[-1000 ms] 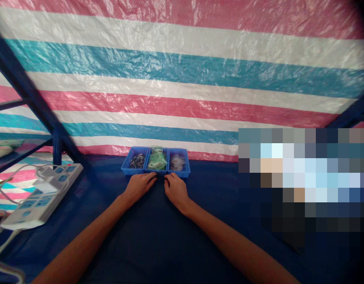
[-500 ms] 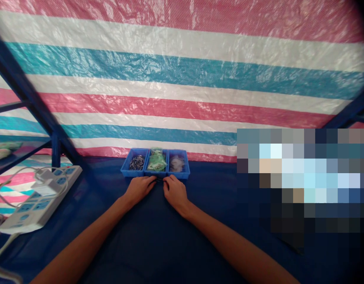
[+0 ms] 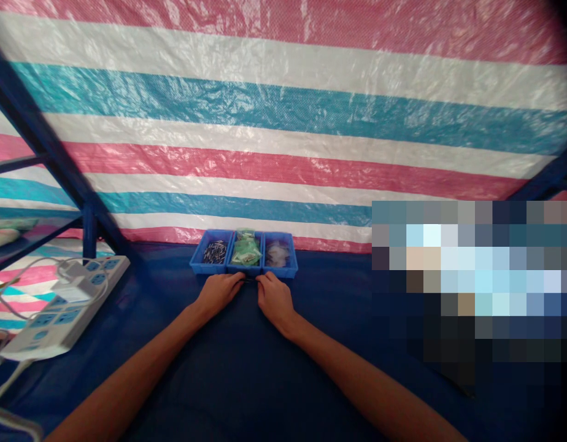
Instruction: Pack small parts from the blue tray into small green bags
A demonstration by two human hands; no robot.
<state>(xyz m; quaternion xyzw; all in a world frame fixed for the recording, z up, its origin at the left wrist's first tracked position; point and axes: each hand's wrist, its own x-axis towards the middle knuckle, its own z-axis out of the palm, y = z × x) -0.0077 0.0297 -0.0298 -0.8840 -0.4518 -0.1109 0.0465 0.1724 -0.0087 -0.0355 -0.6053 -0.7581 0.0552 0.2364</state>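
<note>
My left hand (image 3: 220, 291) and my right hand (image 3: 275, 299) face each other just in front of three blue bins. Both hands are closed, fingertips pinched on a thin dark piece (image 3: 250, 280) that spans the small gap between them; its kind is too small to make out. Right behind my hands, the left bin (image 3: 208, 269) holds many small shiny metal pins (image 3: 214, 252). A green plastic packet (image 3: 246, 253) fills the middle bin, and the right bin (image 3: 280, 271) has translucent whitish pieces or bags (image 3: 278, 254) in it.
A white power strip (image 3: 67, 319) with a plugged-in adapter (image 3: 74, 283) and cables lies at the left. The dark blue tabletop (image 3: 237, 380) runs up to a striped plastic sheet (image 3: 288, 166). Blue frame posts (image 3: 89, 230) stand beside it. A pixelated patch hides the right side.
The view has shifted very slightly, with the bins and hands a few pixels to the right. Both hands keep the same pinch on the thin dark piece.
</note>
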